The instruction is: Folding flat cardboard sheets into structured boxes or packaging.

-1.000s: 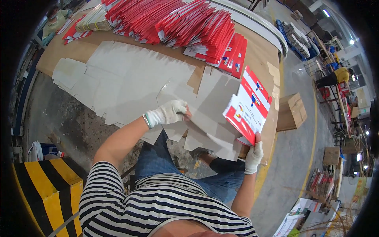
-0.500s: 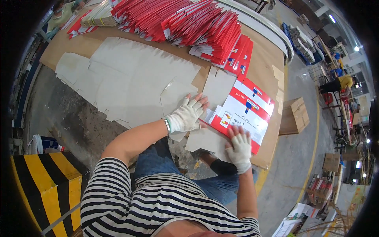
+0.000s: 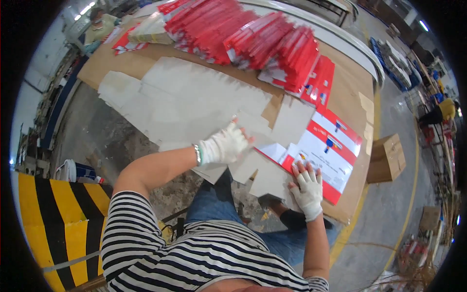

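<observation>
Both my hands wear off-white fingerless gloves. My right hand (image 3: 309, 192) lies with spread fingers at the near edge of a flat red-and-white printed carton (image 3: 325, 151). At that carton's left end, small white-and-red flaps (image 3: 283, 154) stand partly raised. My left hand (image 3: 224, 144), slightly blurred, is over grey-white cardboard blanks (image 3: 189, 104) left of the flaps; its fingers are apart and loosely bent, with nothing seen in them. Another bare grey cardboard panel (image 3: 293, 119) touches the printed carton's far left side.
Fanned red-and-white carton blanks (image 3: 209, 31) line the table's far side. A brown box (image 3: 386, 158) stands beyond the right edge. A yellow-and-black striped block (image 3: 58, 219) is at lower left. One person (image 3: 99, 29) is at far left, another (image 3: 445, 109) at far right.
My left hand has lifted and drawn left, away from the printed carton's edge. The flaps at its left end show more. My right hand stays at the near edge; the whole view has shifted.
</observation>
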The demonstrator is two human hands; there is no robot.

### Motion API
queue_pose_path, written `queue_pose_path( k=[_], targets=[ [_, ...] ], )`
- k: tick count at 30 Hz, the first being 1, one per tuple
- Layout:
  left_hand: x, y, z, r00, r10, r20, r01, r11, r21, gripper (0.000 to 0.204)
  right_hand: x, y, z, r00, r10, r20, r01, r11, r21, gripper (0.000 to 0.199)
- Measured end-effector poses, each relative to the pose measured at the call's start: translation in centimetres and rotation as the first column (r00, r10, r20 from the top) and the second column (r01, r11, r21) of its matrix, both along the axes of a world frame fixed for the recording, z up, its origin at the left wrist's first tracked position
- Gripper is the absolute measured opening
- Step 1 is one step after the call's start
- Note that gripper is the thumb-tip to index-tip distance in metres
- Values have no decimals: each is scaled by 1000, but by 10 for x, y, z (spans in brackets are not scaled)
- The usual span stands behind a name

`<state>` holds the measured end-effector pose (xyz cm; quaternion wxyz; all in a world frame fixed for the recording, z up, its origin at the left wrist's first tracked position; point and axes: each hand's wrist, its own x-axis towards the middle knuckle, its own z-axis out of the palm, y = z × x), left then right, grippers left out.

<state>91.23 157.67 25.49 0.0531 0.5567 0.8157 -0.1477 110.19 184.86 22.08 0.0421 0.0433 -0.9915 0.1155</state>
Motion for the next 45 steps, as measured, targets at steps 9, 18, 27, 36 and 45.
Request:
queue_pose_path(
  k=[9, 18, 27, 36, 45],
  targets=[
    [-14, -15, -39, 987, 113, 112, -147, 920, 363, 54, 11, 0, -10, 999, -7, -36, 6, 1000, -21, 61],
    [-4, 28, -85, 603, 223, 766, -763, -122, 635, 120, 5, 4, 4, 999, -48, -17, 48, 998, -35, 60],
    [5, 54, -83, 90, -365, 927, -983, -180, 24, 62, 9, 7, 0, 1000, -23, -20, 22, 999, -50, 60],
    [1, 68, -93, 877, -11, 481, -444, 365, 818, 56, 9, 13, -4, 999, 23, -42, -13, 977, 212, 61],
    [18, 70, -56, 946, -191, 263, 24, 848, 529, 77, 3, 19, -8, 998, 33, -55, -14, 949, 314, 58]
  ],
)
